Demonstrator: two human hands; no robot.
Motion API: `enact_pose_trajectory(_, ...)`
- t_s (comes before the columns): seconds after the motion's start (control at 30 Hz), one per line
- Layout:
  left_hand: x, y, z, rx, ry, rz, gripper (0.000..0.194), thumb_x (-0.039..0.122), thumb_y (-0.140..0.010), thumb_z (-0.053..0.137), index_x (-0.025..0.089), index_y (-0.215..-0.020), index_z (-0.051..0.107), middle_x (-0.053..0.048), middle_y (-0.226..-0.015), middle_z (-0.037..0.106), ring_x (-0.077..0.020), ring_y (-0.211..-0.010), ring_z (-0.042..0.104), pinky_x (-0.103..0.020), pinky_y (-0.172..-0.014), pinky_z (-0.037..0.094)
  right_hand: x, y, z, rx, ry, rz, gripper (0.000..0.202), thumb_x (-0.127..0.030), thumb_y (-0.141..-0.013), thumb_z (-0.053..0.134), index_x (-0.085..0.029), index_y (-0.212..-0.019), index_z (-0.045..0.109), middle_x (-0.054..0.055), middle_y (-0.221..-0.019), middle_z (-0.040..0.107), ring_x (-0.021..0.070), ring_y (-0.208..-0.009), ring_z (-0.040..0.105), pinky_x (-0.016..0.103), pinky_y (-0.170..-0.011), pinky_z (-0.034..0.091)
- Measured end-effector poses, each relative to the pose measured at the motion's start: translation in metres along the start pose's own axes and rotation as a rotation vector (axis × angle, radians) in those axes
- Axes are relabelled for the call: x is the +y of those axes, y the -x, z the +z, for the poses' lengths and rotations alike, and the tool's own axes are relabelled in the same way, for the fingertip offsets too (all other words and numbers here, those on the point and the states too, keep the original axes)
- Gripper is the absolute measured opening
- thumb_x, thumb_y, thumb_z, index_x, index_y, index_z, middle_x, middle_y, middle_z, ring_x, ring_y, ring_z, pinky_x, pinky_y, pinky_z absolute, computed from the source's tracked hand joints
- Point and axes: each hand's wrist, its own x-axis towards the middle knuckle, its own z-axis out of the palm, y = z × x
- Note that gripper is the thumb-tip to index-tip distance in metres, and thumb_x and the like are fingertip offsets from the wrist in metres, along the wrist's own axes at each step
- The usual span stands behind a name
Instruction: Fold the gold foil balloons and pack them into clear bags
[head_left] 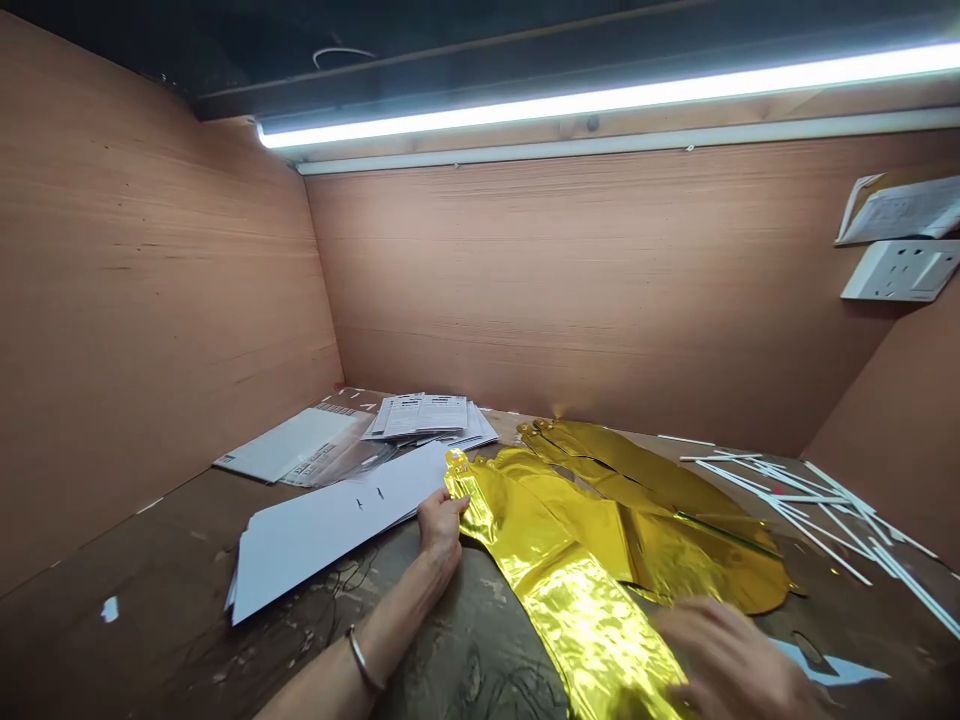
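A flat, uninflated gold foil balloon (559, 580) stretches from the middle of the table toward the lower edge of the view. Its narrow tabbed end is pinched between the thumb and fingers of my left hand (441, 525). Over the lower right edge of that balloon is my right hand (739, 655), smeared by motion, so its fingers and any grip are unclear. Behind lie more flat gold foil balloons (675, 480), overlapping one another. Left of my left hand, a stack of white sheets (322, 535) with small dark marks rests on the table.
Printed papers (424, 413) and a clear-wrapped white packet (292, 445) lie at the back left. Thin white straws (810, 500) are scattered on the right. A torn white piece (847, 668) sits near my right hand. Wooden panels (562, 290) enclose the table; a socket (900, 270) is mounted at right.
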Motion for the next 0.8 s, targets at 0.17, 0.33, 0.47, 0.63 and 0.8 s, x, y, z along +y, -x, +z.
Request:
enact_pose_trajectory(0.17,0.003,0.009,-0.002,-0.071,0.028,-0.024,0.021,0.015,-0.044,0.065,0.01,-0.064,0.061,-0.001,-0.054,0.063,-0.0161,-0.047,0.058,-0.025,-0.047,0.046,0.081,-0.092,0.033,-0.213,0.234,0.35,0.035,-0.038,-0.083,0.04,-0.015,-0.107,0.051,0.009,-0.11,0.055,0.0194,-0.103,0.047,0.032,-0.086,0.038)
enact_pose_trajectory(0.33,0.002,0.007,-0.003,-0.12,0.063,-0.084,0.03,0.02,-0.049,0.069,0.01,-0.076,0.06,-0.003,-0.058,0.065,-0.0192,-0.053,0.062,-0.027,-0.051,0.048,0.14,-0.164,0.112,-0.325,0.311,0.469,0.025,-0.031,-0.082,0.043,-0.014,-0.097,0.055,0.01,-0.103,0.059,0.0206,-0.098,0.05,0.03,-0.079,0.04)
enact_pose_trajectory(0.47,-0.001,0.004,-0.005,-0.12,0.065,-0.132,0.032,0.022,-0.053,0.07,0.011,-0.08,0.059,-0.004,-0.065,0.067,-0.0199,-0.059,0.063,-0.027,-0.054,0.049,0.163,-0.184,0.151,-0.402,0.362,0.52,0.024,-0.03,-0.085,0.042,-0.012,-0.095,0.054,0.007,-0.085,0.061,0.0174,-0.082,0.056,0.032,-0.071,0.044)
enact_pose_trajectory(0.63,-0.005,0.003,-0.007,-0.093,0.045,-0.151,0.027,0.021,-0.056,0.069,0.012,-0.078,0.058,-0.003,-0.066,0.067,-0.0177,-0.06,0.063,-0.025,-0.056,0.05,0.181,-0.185,0.162,-0.433,0.413,0.581,0.027,-0.032,-0.084,0.045,-0.012,-0.102,0.051,0.004,-0.087,0.058,0.0141,-0.077,0.057,0.034,-0.071,0.046)
enact_pose_trajectory(0.8,-0.004,0.003,-0.005,-0.094,0.043,-0.157,0.03,0.022,-0.054,0.07,0.013,-0.08,0.059,-0.002,-0.067,0.067,-0.0179,-0.061,0.063,-0.024,-0.057,0.05,0.193,-0.185,0.158,-0.375,0.437,0.698,0.029,-0.032,-0.086,0.04,-0.013,-0.106,0.049,0.003,-0.083,0.059,0.0133,-0.073,0.057,0.033,-0.069,0.045)
